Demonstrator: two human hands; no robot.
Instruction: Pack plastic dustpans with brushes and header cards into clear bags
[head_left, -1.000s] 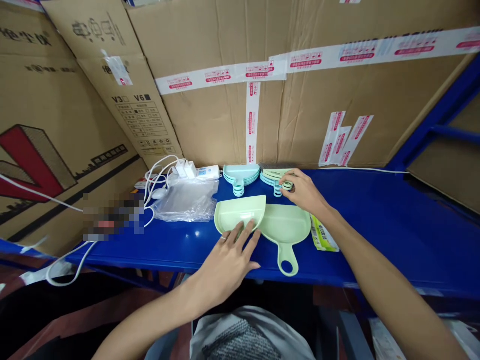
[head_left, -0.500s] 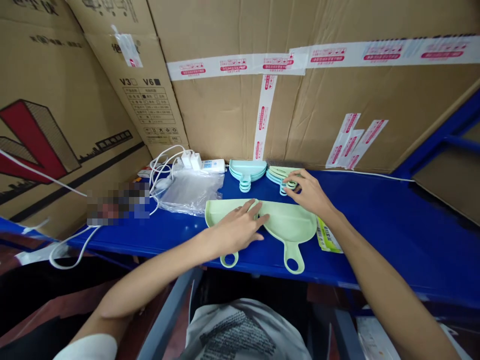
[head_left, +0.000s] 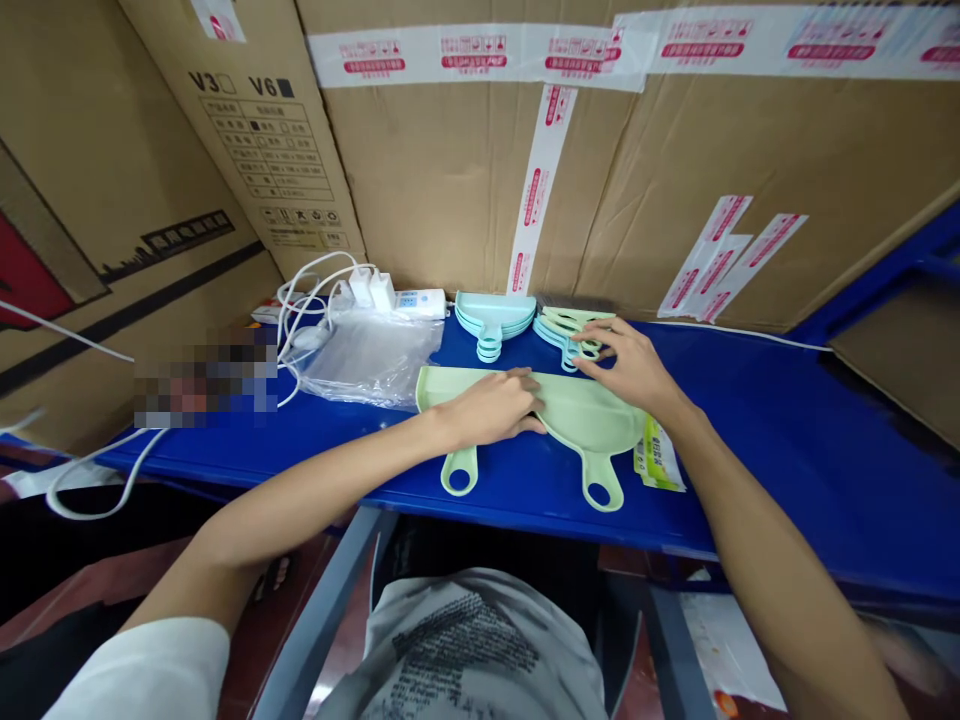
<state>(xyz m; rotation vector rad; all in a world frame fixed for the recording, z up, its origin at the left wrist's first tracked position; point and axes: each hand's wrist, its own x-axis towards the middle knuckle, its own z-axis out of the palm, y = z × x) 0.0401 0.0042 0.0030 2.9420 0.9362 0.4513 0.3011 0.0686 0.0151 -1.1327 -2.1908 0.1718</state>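
Now both hands rest on dustpans.
Left hand (head_left: 491, 405) lies flat, fingers open, on the left green dustpan (head_left: 450, 395); right hand (head_left: 630, 365) pinches the rear stack (head_left: 570, 330).

Bright, even overhead light; soft shadows under the arms, wide-angle bending at the edges, one pixelated patch at left.

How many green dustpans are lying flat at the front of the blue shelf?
2: one green dustpan under the left hand, and another green dustpan beside it. Stacks further back may hide more.
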